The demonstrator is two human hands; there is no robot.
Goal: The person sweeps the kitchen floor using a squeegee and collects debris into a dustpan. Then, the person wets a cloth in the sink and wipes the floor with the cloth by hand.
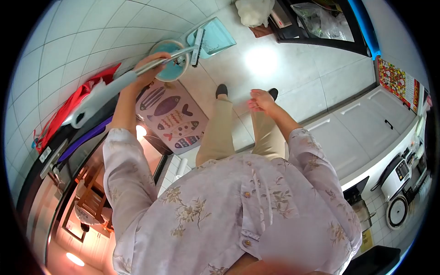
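Observation:
My left hand [153,66] is closed round the pale shaft of a long-handled broom [174,54]. Its thick white grip end points toward the lower left. The broom's narrow head, with a dark edge, lies against a light blue dustpan [220,40] on the floor. Under the shaft stands a round bin [178,73] with a light blue inside and small bits of waste in it. My right hand [261,101] hangs in front of my leg, its fingers loosely apart and holding nothing.
A fish-patterned mat [183,107] lies on the tiled floor beside the bin. Red cloth [68,112] hangs along the left wall. White cabinets [353,133] line the right side. A dark rack [321,36] with plastic bags and a white bag [254,11] stand ahead.

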